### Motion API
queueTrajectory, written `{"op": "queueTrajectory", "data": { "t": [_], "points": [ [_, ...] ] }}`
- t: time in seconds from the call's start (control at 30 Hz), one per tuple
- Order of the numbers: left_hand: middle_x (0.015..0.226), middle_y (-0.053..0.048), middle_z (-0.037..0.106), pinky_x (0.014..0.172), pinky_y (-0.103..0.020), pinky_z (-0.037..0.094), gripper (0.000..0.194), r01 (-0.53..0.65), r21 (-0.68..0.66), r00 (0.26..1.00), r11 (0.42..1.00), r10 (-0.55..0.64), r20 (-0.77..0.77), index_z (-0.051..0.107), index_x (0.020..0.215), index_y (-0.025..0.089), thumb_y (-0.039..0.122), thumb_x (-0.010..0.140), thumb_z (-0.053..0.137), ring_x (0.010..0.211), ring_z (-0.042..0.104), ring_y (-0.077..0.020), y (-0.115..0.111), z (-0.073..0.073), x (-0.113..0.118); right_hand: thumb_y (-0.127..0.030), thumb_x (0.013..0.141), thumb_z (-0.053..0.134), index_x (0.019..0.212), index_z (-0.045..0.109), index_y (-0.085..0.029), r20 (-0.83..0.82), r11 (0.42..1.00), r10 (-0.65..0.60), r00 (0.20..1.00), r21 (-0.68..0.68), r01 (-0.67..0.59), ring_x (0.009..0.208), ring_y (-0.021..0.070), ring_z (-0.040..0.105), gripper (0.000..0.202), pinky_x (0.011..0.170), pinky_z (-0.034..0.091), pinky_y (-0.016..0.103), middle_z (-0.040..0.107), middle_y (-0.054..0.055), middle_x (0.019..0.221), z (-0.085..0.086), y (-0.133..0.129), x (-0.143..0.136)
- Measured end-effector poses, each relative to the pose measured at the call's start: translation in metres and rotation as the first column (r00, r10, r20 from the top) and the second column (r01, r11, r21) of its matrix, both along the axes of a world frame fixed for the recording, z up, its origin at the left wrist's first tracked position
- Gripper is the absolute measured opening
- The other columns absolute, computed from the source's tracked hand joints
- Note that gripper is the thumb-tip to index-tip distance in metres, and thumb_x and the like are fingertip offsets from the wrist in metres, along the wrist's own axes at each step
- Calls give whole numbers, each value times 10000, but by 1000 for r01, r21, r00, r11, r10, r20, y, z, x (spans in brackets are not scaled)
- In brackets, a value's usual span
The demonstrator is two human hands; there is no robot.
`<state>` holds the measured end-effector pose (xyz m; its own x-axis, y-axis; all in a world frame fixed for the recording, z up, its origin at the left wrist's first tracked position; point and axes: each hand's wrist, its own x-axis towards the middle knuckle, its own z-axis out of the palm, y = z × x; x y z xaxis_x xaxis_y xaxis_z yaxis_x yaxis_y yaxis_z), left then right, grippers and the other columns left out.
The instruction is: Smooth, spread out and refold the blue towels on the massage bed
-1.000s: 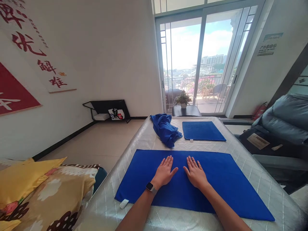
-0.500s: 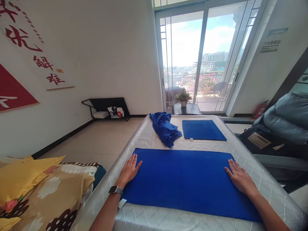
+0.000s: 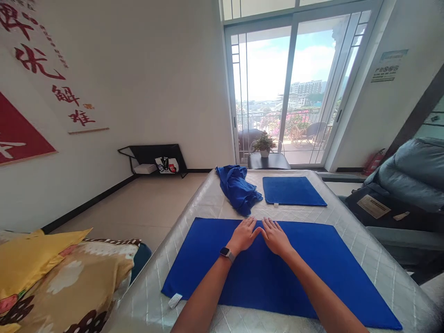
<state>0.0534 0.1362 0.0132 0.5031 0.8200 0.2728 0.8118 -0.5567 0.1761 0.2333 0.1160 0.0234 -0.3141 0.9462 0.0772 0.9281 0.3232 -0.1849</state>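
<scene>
A large blue towel [image 3: 194, 254] lies flat across the near part of a pale quilted mattress [image 3: 138, 300], with a small white tag at its near left corner. My left hand [image 3: 243, 235] rests on the towel near the middle of its far edge, fingers stretched out. Close beside it lies my right hand [image 3: 275, 237], also flat with fingers extended. The two thumbs nearly touch. Beyond them sit a crumpled blue cloth [image 3: 239, 190] on the left and a neatly folded blue towel [image 3: 294, 190] on the right.
Yellow pillows and patterned bedding [image 3: 79, 277] lie at the lower left. A grey recliner [image 3: 409, 185] with a black bag stands on the right. Past the mattress are a chair with a potted plant [image 3: 264, 145] and a sliding glass door [image 3: 260, 83]. A black rack [image 3: 156, 150] lies by the wall.
Both my hands have moved inward from the towel's left and right sides to the middle of its far edge. The towel still lies flat.
</scene>
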Motion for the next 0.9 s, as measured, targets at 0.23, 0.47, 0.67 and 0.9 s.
{"op": "queueTrajectory", "data": {
  "t": [0.23,0.47,0.67,0.9],
  "points": [
    [1533,-120,419,1191,-407,290,623,12,70,1000,997,-10,-27,402,1488,120,511,1049,199,1449,324,-210,-4,-26,11,-367,1005,171,1538,299,-109,10,999,8,1000,39,-8,1492,204,198,606,1221,139,415,273,78,1598,-28,5,-7],
    [1541,-120,401,1196,-417,277,649,-13,12,999,1000,14,-41,378,1507,129,540,1041,189,1451,321,-215,2,-22,-5,-448,1010,169,1540,310,-138,-22,1000,16,1000,15,-15,1488,198,209,629,1220,155,422,287,81,1592,-24,6,4],
    [1571,-112,343,1199,-453,257,651,-167,-76,982,983,158,-106,328,1535,154,551,1037,193,1463,292,-237,11,-23,-102,-507,992,151,1553,278,-182,59,995,-100,993,-3,100,1490,182,195,660,1226,157,424,259,25,1606,-33,3,107],
    [1584,-133,314,1203,-475,218,679,-472,-83,879,878,461,-122,337,1528,126,562,1030,186,1476,253,-262,11,-34,-211,-441,960,107,1542,286,-85,109,922,-387,915,48,384,1483,246,219,705,1198,237,501,285,85,1597,-62,-5,249]
  ]
}}
